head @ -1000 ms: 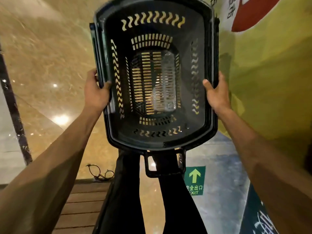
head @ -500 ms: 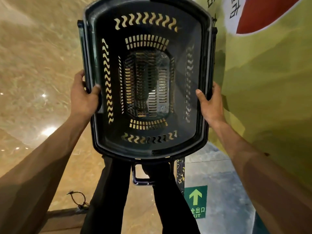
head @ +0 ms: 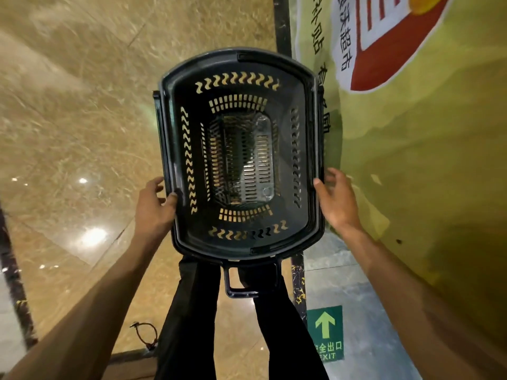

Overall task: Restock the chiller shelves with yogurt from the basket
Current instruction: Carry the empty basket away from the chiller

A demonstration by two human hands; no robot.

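Head view: the basket (head: 304, 138) hangs in front of the person, mouth toward the camera, long axis running away from the body, above the floor (head: 82, 119) and just beside a yellow wall poster (head: 411, 160). No yogurt shows inside; the pale patch at its slotted bottom may be only light. The left hand (head: 153, 207) pinches the left rim, thumb inside. The right hand (head: 337, 201) only touches the right rim with its thumb, its grip spread loose. Both arms reach forward.
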